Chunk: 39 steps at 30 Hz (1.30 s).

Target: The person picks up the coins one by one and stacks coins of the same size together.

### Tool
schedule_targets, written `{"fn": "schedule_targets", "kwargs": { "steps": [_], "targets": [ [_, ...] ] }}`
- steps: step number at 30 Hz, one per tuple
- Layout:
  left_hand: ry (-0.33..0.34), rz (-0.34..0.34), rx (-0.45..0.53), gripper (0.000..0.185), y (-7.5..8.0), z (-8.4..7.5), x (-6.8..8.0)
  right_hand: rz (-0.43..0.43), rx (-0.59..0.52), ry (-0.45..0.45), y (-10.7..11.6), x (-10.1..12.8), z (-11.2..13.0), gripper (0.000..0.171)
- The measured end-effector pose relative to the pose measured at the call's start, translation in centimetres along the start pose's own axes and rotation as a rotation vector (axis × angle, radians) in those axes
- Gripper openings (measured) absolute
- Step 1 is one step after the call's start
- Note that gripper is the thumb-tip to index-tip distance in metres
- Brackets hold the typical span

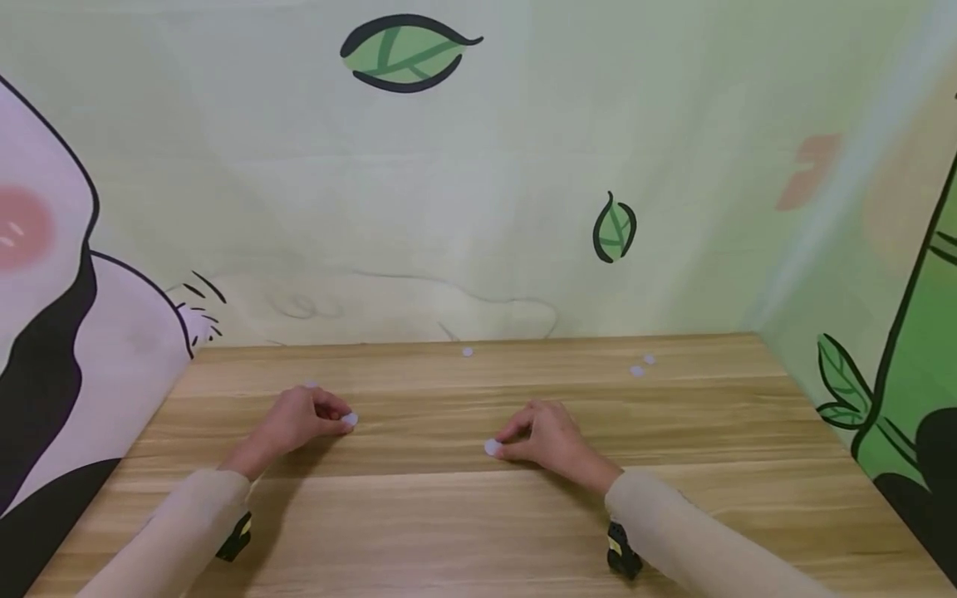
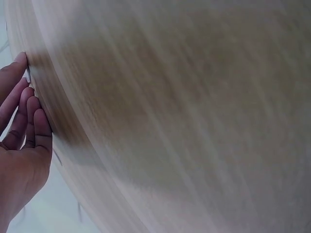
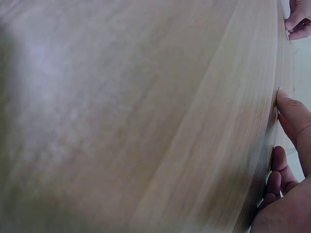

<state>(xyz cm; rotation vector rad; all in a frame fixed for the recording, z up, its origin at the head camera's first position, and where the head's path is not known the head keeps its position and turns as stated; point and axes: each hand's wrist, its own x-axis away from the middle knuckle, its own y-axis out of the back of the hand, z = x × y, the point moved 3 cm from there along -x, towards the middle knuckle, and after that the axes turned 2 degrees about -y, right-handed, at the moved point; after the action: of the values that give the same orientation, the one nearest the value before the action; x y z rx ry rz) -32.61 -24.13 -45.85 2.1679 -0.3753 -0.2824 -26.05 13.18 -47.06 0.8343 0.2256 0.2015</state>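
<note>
On the wooden counter (image 1: 463, 498), the left hand (image 1: 299, 419) pinches a small white disc (image 1: 349, 420) at its fingertips; the right hand (image 1: 549, 436) pinches another white disc (image 1: 491, 448). Both wrist views are blurred, with the discs barely visible.

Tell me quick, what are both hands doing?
Left hand: fingertips pinching a small white disc on the wooden table.
Right hand: fingertips pinching another white disc.

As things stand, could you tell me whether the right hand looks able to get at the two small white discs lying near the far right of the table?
Probably yes: the right hand already pinches a white disc, but bare table lies between it and the two discs.
</note>
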Motion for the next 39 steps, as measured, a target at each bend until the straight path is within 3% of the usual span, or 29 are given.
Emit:
{"fn": "schedule_targets", "kwargs": {
  "steps": [11, 22, 39],
  "targets": [
    [0.019, -0.005, -0.01, 0.017, -0.22, 0.16, 0.44, -0.007, -0.007, -0.013, -0.27, 0.16, 0.21, 0.015],
    [-0.003, 0.01, -0.016, 0.018, -0.09, -0.36, 0.29, -0.011, -0.016, -0.001, -0.11, 0.43, 0.17, 0.013],
    [0.009, -0.03, 0.002, 0.02, 0.4, 0.05, 0.21, -0.038, -0.001, -0.013, -0.23, 0.07, -0.07, 0.014]
  ]
}}
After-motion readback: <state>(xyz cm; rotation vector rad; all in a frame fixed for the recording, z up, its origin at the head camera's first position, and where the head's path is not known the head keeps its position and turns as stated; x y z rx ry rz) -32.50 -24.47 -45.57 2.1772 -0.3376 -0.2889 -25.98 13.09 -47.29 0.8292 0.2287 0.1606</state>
